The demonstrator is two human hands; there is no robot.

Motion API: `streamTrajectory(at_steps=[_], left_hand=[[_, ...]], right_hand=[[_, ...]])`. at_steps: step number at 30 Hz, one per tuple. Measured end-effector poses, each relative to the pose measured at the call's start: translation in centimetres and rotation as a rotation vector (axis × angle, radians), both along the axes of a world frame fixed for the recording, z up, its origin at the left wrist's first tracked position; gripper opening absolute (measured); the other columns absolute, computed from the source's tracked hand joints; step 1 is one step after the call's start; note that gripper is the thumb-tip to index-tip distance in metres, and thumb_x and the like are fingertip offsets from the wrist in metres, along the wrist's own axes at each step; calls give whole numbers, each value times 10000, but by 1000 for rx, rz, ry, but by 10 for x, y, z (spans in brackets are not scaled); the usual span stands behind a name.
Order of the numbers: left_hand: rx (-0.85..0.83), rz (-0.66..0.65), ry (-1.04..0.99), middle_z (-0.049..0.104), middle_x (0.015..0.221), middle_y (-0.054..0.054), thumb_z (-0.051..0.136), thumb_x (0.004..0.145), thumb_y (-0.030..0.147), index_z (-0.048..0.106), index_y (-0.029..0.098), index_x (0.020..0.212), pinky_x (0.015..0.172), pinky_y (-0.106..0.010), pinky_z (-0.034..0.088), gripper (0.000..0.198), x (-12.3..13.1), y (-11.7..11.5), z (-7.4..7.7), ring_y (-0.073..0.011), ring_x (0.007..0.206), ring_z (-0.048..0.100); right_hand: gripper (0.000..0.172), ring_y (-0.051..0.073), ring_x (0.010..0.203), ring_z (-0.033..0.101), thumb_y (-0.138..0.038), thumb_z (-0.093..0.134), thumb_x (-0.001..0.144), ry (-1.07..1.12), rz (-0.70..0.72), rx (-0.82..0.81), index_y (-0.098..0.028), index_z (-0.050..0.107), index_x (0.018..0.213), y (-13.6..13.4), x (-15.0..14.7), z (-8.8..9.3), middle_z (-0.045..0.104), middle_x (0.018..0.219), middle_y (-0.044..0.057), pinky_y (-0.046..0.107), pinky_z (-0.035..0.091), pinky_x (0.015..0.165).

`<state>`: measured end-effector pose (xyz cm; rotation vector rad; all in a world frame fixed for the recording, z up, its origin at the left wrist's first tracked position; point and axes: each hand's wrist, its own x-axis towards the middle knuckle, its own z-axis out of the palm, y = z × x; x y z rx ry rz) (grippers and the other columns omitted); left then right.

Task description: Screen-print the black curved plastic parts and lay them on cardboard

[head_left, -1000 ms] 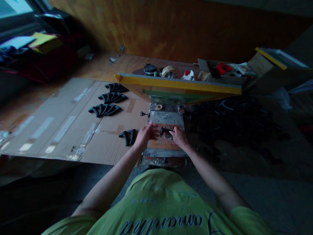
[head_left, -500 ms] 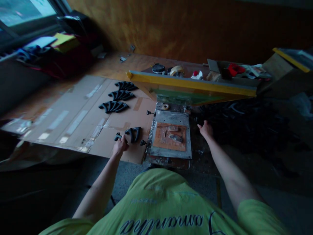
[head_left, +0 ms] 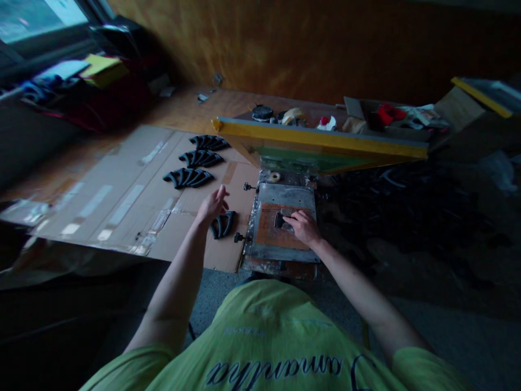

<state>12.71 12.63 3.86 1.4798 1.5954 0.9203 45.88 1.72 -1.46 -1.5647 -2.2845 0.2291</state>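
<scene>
Gripping a small black moulded piece (head_left: 279,220), the right hand (head_left: 300,226) curls closed over it where it lies on the orange pad (head_left: 271,232) of a grey metal printing platen (head_left: 285,194). The left hand (head_left: 211,206) is open, fingers spread, just beside a bundle of curved black moulded pieces (head_left: 222,225) on taped brown cardboard (head_left: 122,212), with three more black clusters (head_left: 188,177) lined up beyond, under a yellow-edged screen frame (head_left: 317,136)

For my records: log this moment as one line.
left hand: open above cardboard | right hand: on black piece on orange pad
</scene>
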Motion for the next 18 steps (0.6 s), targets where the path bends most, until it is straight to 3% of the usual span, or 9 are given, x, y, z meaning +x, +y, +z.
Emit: streamTrajectory(at_steps=[3, 5, 8, 10, 13, 15, 18], left_hand=[[96, -62, -435, 607, 615, -24, 335, 929, 687, 584, 156, 1279, 506, -211, 435, 683, 55, 20, 59, -94, 441, 513], [140, -120, -573, 606, 605, -21, 312, 927, 707, 591, 154, 1270, 509, -206, 443, 709, 80, 21, 90, -93, 455, 527], [140, -154, -600, 621, 613, -34, 311, 914, 728, 642, 147, 1202, 495, -214, 445, 728, 88, 3, 109, -108, 488, 554], [100, -146, -578, 669, 695, -62, 327, 899, 744, 687, 149, 1132, 502, -225, 455, 733, 79, -20, 101, -126, 552, 594], [-33, -142, -484, 711, 857, -79, 478, 867, 705, 724, 146, 1095, 552, -221, 464, 652, 60, -59, 64, -141, 673, 627], [-146, -140, -423, 703, 853, -52, 606, 827, 632, 647, 167, 1287, 543, -206, 436, 655, 53, -80, 29, -131, 659, 607], [-248, -118, -359, 659, 739, 6, 668, 792, 558, 358, 202, 1539, 503, -196, 387, 883, 51, -95, -24, -115, 571, 561]], right_hand=[[337, 231, 968, 546, -142, 527, 920, -137, 26, -10, -228, 730, 1175, -2, -15, 10, 668, 987, 105, 353, 451, 852], [315, 230, 998, 553, -165, 571, 910, -156, 56, -17, -246, 729, 1170, -1, -11, 16, 671, 1027, 99, 359, 448, 883], [255, 202, 936, 607, -181, 611, 898, -47, -46, -24, -227, 747, 1109, 6, 18, 26, 704, 987, 76, 320, 496, 850], [229, 177, 844, 631, -196, 566, 918, 80, -262, 25, -157, 750, 1049, 15, 48, 35, 723, 899, 57, 280, 534, 778], [308, 174, 813, 647, -240, 460, 948, 197, -512, 128, -114, 738, 987, 33, 81, 55, 728, 876, 60, 279, 552, 760], [327, 197, 881, 660, -248, 533, 919, 222, -506, 173, -99, 693, 1163, 45, 79, 70, 714, 1027, 99, 319, 546, 824], [553, 281, 1119, 594, -273, 736, 802, 151, -352, 193, -145, 592, 1320, 60, 41, 85, 589, 1300, 169, 421, 494, 959]])
